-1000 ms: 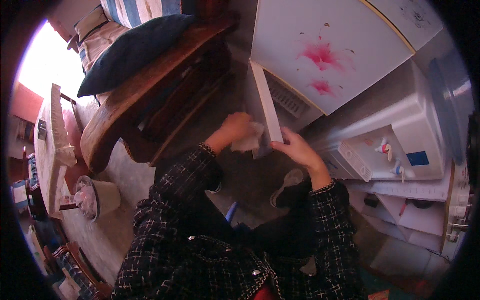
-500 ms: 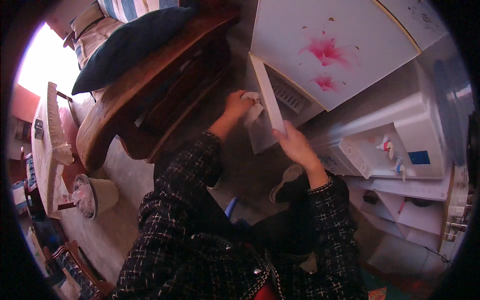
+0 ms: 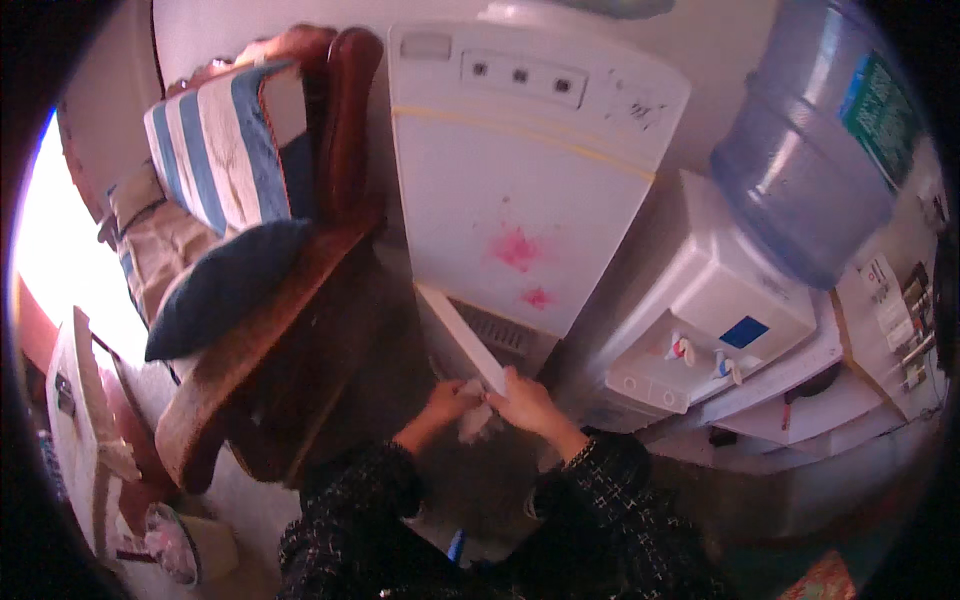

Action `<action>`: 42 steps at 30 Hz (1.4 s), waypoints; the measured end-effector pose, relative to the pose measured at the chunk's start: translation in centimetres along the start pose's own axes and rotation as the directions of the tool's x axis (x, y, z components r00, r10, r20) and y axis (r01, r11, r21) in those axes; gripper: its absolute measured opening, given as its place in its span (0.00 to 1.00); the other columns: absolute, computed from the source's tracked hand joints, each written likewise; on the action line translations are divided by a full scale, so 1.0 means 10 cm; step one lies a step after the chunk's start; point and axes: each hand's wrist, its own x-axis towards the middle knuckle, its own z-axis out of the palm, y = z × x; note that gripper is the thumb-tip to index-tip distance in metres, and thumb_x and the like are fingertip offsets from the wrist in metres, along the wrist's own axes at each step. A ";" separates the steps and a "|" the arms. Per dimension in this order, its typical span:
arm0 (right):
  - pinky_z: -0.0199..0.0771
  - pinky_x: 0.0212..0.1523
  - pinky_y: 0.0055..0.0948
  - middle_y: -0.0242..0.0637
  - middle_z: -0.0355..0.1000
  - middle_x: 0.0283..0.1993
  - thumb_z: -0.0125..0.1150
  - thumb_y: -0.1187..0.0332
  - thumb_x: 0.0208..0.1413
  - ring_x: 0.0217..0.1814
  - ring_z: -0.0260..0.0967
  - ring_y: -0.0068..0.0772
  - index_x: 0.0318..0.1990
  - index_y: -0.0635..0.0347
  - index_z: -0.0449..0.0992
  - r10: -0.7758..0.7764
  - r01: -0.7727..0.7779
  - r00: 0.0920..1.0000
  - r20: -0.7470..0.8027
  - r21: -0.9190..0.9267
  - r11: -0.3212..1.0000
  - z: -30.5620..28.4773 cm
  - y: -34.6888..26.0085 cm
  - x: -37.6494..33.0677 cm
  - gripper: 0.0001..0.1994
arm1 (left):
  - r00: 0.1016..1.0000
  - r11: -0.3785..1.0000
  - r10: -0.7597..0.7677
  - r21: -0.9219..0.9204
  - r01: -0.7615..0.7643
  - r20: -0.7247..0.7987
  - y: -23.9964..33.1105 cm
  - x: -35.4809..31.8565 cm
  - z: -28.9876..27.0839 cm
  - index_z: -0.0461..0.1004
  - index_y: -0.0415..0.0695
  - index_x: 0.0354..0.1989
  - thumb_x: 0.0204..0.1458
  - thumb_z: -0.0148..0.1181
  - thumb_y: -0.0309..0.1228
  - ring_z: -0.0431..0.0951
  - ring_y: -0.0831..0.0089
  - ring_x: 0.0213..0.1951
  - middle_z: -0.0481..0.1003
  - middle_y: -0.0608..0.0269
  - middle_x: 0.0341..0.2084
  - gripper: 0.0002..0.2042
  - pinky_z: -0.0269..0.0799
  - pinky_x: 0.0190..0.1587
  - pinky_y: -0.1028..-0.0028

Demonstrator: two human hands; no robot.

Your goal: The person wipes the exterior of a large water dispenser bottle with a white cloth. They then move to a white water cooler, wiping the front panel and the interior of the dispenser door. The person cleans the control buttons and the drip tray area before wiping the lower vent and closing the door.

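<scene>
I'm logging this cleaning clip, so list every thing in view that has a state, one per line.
White appliance door: swung open, its edge toward the camera.
White cloth: crumpled, held in the left hand at the door's lower corner.
Right hand: gripping the door's lower edge.
White appliance front: stained with pink splashes.
Water bottle: upside down on the water dispenser.
Dark cushion: lying on the wooden armchair.

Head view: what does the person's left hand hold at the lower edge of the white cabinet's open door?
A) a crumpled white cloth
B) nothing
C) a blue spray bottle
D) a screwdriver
A: the left hand grips a crumpled white cloth under the bottom corner of the open door, while the right hand steadies that corner.
</scene>
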 end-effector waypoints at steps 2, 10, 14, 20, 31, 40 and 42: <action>0.71 0.48 0.51 0.59 0.71 0.45 0.60 0.54 0.54 0.48 0.70 0.62 0.49 0.66 0.65 0.014 -0.014 1.000 -0.009 0.027 1.000 -0.06 0.01 -0.01 0.25 | 0.999 0.999 0.028 -0.021 -0.028 -0.021 0.34 -0.13 0.01 0.79 0.40 0.43 0.39 0.70 0.34 0.78 0.72 0.37 0.79 0.61 0.34 0.20 0.73 0.43 0.70; 0.72 0.44 0.51 0.59 0.73 0.41 0.59 0.54 0.55 0.44 0.71 0.62 0.48 0.66 0.64 -0.040 0.040 0.993 -0.111 -0.001 0.999 0.05 -0.02 -0.09 0.24 | 0.971 0.937 0.105 -0.305 -0.169 -0.217 0.74 -0.25 -0.18 0.77 0.39 0.43 0.43 0.65 0.26 0.78 0.72 0.36 0.78 0.62 0.35 0.16 0.74 0.39 0.71; 0.70 0.49 0.50 0.61 0.71 0.46 0.61 0.55 0.54 0.49 0.70 0.61 0.51 0.67 0.63 0.013 -0.014 0.999 -0.041 -0.009 1.000 0.08 -0.03 -0.08 0.26 | 0.921 0.915 0.091 -0.333 -0.227 -0.378 0.77 -0.06 -0.30 0.77 0.39 0.41 0.44 0.64 0.26 0.77 0.72 0.35 0.78 0.63 0.34 0.14 0.73 0.37 0.72; 0.72 0.45 0.51 0.59 0.73 0.41 0.63 0.56 0.51 0.43 0.72 0.61 0.47 0.71 0.65 -0.123 0.111 0.982 -0.146 -0.086 0.990 0.32 0.01 -0.10 0.26 | 0.874 0.915 0.077 -0.316 -0.253 -0.479 0.42 0.41 -0.49 0.77 0.38 0.39 0.45 0.64 0.29 0.78 0.70 0.35 0.79 0.62 0.34 0.13 0.73 0.37 0.69; 0.72 0.45 0.49 0.62 0.72 0.43 0.60 0.58 0.55 0.44 0.71 0.61 0.47 0.71 0.64 -0.024 0.027 0.999 -0.043 0.071 0.997 0.24 -0.16 -0.07 0.23 | 0.986 0.981 0.003 0.194 0.030 -0.169 -0.29 0.35 -0.35 0.79 0.39 0.41 0.47 0.63 0.35 0.79 0.66 0.38 0.79 0.57 0.36 0.16 0.74 0.42 0.66; 0.71 0.45 0.50 0.58 0.72 0.43 0.60 0.57 0.54 0.43 0.71 0.60 0.47 0.66 0.64 -0.039 0.045 0.992 -0.124 0.046 0.998 0.21 -0.03 -0.01 0.22 | 0.972 0.918 -0.168 -0.334 0.216 0.165 -0.11 -0.19 0.13 0.76 0.37 0.45 0.47 0.65 0.31 0.79 0.66 0.42 0.78 0.58 0.41 0.17 0.72 0.46 0.68; 0.71 0.45 0.50 0.58 0.72 0.43 0.60 0.57 0.53 0.44 0.71 0.60 0.47 0.66 0.64 -0.039 0.045 0.991 -0.130 0.048 0.998 0.21 0.02 0.02 0.23 | 0.978 0.925 -0.131 -0.336 0.180 0.164 -0.16 -0.19 0.18 0.76 0.37 0.45 0.48 0.65 0.31 0.78 0.67 0.40 0.78 0.59 0.39 0.17 0.72 0.45 0.68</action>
